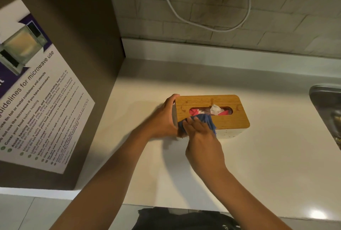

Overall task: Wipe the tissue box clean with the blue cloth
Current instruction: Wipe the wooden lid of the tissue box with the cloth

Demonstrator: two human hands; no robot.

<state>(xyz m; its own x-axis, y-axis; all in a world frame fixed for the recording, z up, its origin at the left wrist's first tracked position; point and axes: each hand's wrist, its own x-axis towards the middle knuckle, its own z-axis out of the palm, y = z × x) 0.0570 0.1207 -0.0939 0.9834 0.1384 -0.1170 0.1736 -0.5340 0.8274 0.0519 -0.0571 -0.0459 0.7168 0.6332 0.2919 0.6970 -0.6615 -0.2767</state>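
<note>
Left hand [167,119] grips the tissue box [212,117] end; right hand [200,130] presses the blue cloth [208,119] flat, fingers extended.

left hand [165,117] gripping tissue box [228,119], right hand [201,130] pressing blue cloth [207,119]

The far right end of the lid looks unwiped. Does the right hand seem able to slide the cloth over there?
Probably yes. The right hand presses the blue cloth on the lid; the lid's right part lies bare, and the left hand grips the other end.

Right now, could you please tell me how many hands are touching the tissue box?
2. The left hand grips the tissue box's left end; the right hand presses the blue cloth onto its near-left lid.
</note>
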